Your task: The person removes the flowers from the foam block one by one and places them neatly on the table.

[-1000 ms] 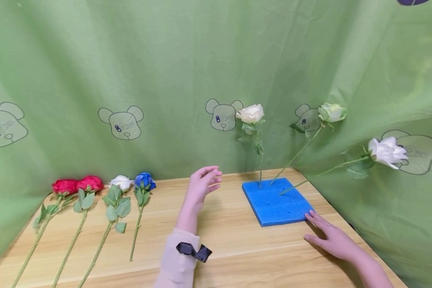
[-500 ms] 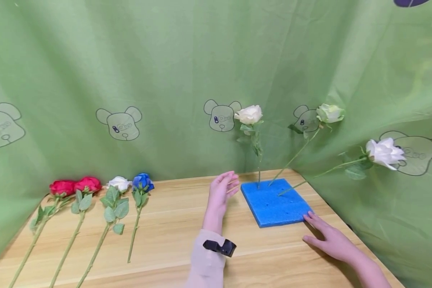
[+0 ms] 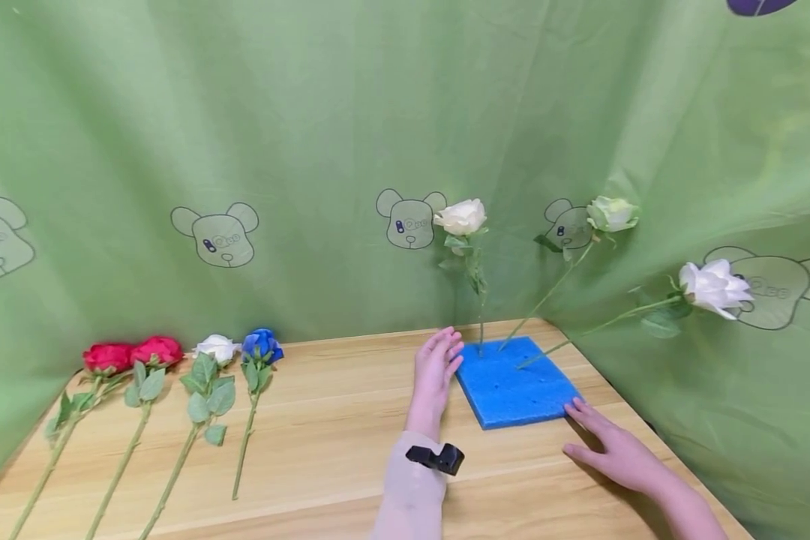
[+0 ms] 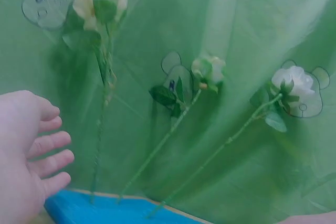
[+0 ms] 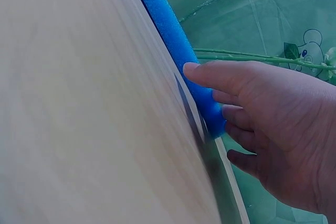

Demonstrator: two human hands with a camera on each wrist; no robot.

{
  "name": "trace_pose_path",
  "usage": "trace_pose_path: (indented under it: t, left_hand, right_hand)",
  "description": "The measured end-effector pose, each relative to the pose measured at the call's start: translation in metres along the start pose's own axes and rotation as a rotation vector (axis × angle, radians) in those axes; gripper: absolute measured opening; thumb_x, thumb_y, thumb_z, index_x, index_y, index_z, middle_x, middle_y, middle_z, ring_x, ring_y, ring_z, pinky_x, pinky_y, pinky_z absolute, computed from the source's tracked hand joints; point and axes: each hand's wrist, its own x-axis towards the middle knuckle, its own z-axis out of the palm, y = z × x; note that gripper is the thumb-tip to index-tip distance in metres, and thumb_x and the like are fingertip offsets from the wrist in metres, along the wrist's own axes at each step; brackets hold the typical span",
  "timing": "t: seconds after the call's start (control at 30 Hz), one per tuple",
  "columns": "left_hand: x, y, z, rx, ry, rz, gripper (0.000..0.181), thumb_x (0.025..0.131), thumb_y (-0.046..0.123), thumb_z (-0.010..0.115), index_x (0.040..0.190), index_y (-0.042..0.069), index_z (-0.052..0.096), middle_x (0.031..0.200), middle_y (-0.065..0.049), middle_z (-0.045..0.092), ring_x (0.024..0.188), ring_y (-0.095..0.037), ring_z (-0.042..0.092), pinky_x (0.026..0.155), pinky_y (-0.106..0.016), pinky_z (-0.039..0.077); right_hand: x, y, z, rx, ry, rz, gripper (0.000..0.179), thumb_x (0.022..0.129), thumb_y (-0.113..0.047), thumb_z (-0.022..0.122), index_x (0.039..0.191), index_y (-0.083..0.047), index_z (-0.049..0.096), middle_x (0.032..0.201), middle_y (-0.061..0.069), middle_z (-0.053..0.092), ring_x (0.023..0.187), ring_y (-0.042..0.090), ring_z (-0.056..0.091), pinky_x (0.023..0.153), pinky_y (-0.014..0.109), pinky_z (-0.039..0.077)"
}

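Observation:
A blue foam pad (image 3: 523, 386) lies flat on the table, with three artificial roses stuck into it. The cream rose (image 3: 462, 217) stands nearly upright; the pale green rose (image 3: 612, 214) leans right, and the white rose (image 3: 715, 289) tilts furthest. At the pad's left edge is my left hand (image 3: 435, 371), fingers loosely bent and holding nothing; whether it touches the foam I cannot tell. My right hand (image 3: 617, 454) has its fingertips at the pad's near right corner, fingers extended. In the left wrist view, the stems (image 4: 194, 171) enter the foam.
On the left of the wooden table (image 3: 324, 420) lie two red roses (image 3: 157, 351), another white rose (image 3: 216, 349) and a blue rose (image 3: 261, 346), stems toward me. A green curtain (image 3: 310, 135) with bear prints hangs behind and at the right.
My left hand has moved right, from the middle of the table to the left edge of the foam pad. The right hand stays at the pad's corner. The head view has shifted slightly.

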Motion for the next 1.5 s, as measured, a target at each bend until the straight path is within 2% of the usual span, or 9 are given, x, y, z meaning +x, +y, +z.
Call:
trace_pose_path:
  t: [0.13, 0.33, 0.5, 0.67, 0.7, 0.93, 1.07, 1.23, 1.5]
  left_hand:
    - [0.007, -0.017, 0.007, -0.067, -0.001, 0.018, 0.030, 0.097, 0.016, 0.057, 0.124, 0.003, 0.061, 0.119, -0.008, 0.068, 0.107, -0.017, 0.065, 0.113, -0.050, 0.041]
    - [0.017, -0.034, 0.012, -0.137, 0.001, 0.078, 0.037, 0.100, 0.014, 0.053, 0.132, -0.004, 0.054, 0.129, -0.015, 0.062, 0.120, -0.025, 0.060, 0.116, -0.050, 0.036]
    - [0.023, -0.044, 0.013, -0.126, 0.011, 0.095, 0.038, 0.100, 0.013, 0.052, 0.133, -0.004, 0.053, 0.134, -0.017, 0.059, 0.127, -0.027, 0.055, 0.118, -0.047, 0.034]
    - [0.027, -0.049, 0.012, -0.032, -0.012, 0.099, 0.037, 0.099, 0.016, 0.055, 0.132, -0.001, 0.056, 0.136, -0.015, 0.058, 0.134, -0.033, 0.048, 0.119, -0.047, 0.032]
    - [0.028, -0.049, 0.013, 0.000, -0.019, 0.098, 0.038, 0.098, 0.018, 0.056, 0.132, 0.000, 0.056, 0.137, -0.015, 0.058, 0.135, -0.033, 0.047, 0.119, -0.047, 0.032]
    - [0.028, -0.047, 0.018, 0.324, -0.083, 0.073, 0.047, 0.098, 0.021, 0.057, 0.140, 0.002, 0.049, 0.144, -0.016, 0.051, 0.137, -0.031, 0.045, 0.118, -0.044, 0.035]
    - [0.029, -0.046, 0.021, 0.439, -0.091, 0.090, 0.046, 0.097, 0.016, 0.057, 0.139, 0.000, 0.049, 0.141, -0.017, 0.054, 0.134, -0.031, 0.048, 0.115, -0.042, 0.039]
    - [0.034, -0.047, 0.022, 0.503, -0.089, 0.108, 0.041, 0.096, 0.015, 0.060, 0.135, 0.004, 0.056, 0.136, -0.014, 0.059, 0.130, -0.027, 0.054, 0.111, -0.039, 0.044]
    - [0.036, -0.049, 0.022, 0.550, -0.069, 0.128, 0.031, 0.094, 0.016, 0.064, 0.124, 0.007, 0.065, 0.123, -0.009, 0.068, 0.117, -0.020, 0.062, 0.102, -0.032, 0.051]
  right_hand:
    - [0.000, 0.001, 0.000, 0.006, -0.005, 0.001, 0.072, 0.089, -0.039, 0.069, 0.143, 0.001, 0.044, 0.149, 0.030, 0.038, 0.130, 0.054, 0.041, 0.098, 0.068, 0.039]
    - [0.002, 0.003, 0.000, 0.013, -0.002, 0.004, 0.073, 0.089, -0.040, 0.068, 0.144, 0.000, 0.043, 0.151, 0.029, 0.036, 0.132, 0.053, 0.039, 0.098, 0.067, 0.038]
    - [0.001, 0.003, 0.002, -0.001, 0.005, 0.006, 0.072, 0.089, -0.041, 0.068, 0.144, -0.003, 0.044, 0.151, 0.026, 0.037, 0.133, 0.050, 0.040, 0.107, 0.054, 0.037]
    - [0.000, 0.000, 0.003, 0.001, 0.023, -0.015, 0.070, 0.088, -0.038, 0.070, 0.143, -0.001, 0.046, 0.149, 0.028, 0.039, 0.130, 0.052, 0.042, 0.104, 0.060, 0.039]
    - [0.000, 0.000, 0.003, -0.001, 0.021, -0.015, 0.070, 0.088, -0.037, 0.070, 0.143, -0.001, 0.046, 0.149, 0.028, 0.039, 0.130, 0.052, 0.042, 0.097, 0.066, 0.039]
    - [0.001, 0.000, 0.000, 0.012, 0.007, -0.002, 0.072, 0.089, -0.039, 0.069, 0.144, 0.000, 0.044, 0.150, 0.029, 0.037, 0.131, 0.054, 0.040, 0.098, 0.068, 0.038]
    - [0.001, 0.001, 0.000, 0.017, 0.005, -0.009, 0.072, 0.089, -0.038, 0.069, 0.144, 0.000, 0.044, 0.149, 0.030, 0.037, 0.130, 0.055, 0.040, 0.097, 0.069, 0.038]
    - [0.002, 0.002, 0.000, 0.007, 0.008, -0.010, 0.072, 0.089, -0.038, 0.069, 0.144, -0.001, 0.043, 0.150, 0.029, 0.037, 0.130, 0.054, 0.041, 0.097, 0.068, 0.038]
    - [0.002, 0.005, 0.004, -0.012, 0.006, -0.006, 0.071, 0.089, -0.040, 0.068, 0.145, -0.004, 0.043, 0.151, 0.027, 0.038, 0.131, 0.052, 0.042, 0.097, 0.065, 0.038]
